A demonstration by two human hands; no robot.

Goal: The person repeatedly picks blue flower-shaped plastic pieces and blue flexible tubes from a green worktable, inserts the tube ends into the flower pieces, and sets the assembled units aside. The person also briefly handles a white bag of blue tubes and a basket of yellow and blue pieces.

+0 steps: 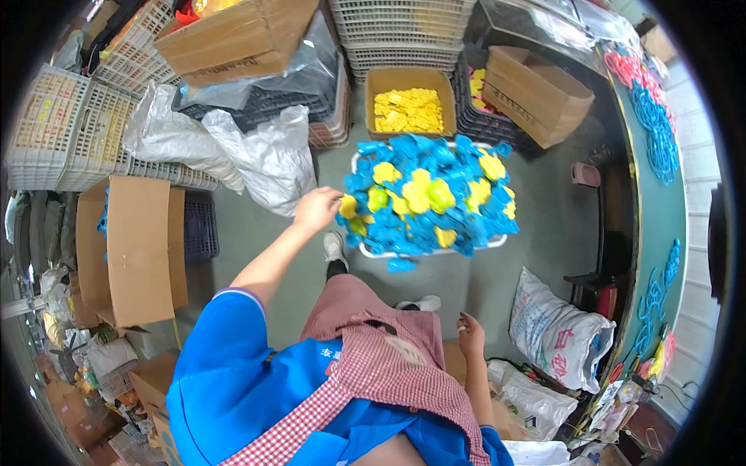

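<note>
A white-rimmed basket (498, 242) is heaped with blue plastic pieces (404, 233), with yellow flower-shaped pieces (416, 191) and rounded yellow-green ones (441, 196) on top. At the heap's left edge, my left hand (315, 210) has its fingers closed on a yellow flower-shaped piece (347, 206). Lower down, my right hand (471, 335) hangs beside my apron, apart from the basket. Its fingers are curled, and whatever they may hold is too small to make out. One blue piece (401, 266) lies on the floor by the basket's near side.
Beyond the basket stands a carton (409, 133) of yellow pieces. White sacks (268, 159) lie at the left near an open cardboard box (140, 248). To the right are another sack (561, 330) and a bench (657, 225) with blue cords. Stacked crates (404, 35) line the back.
</note>
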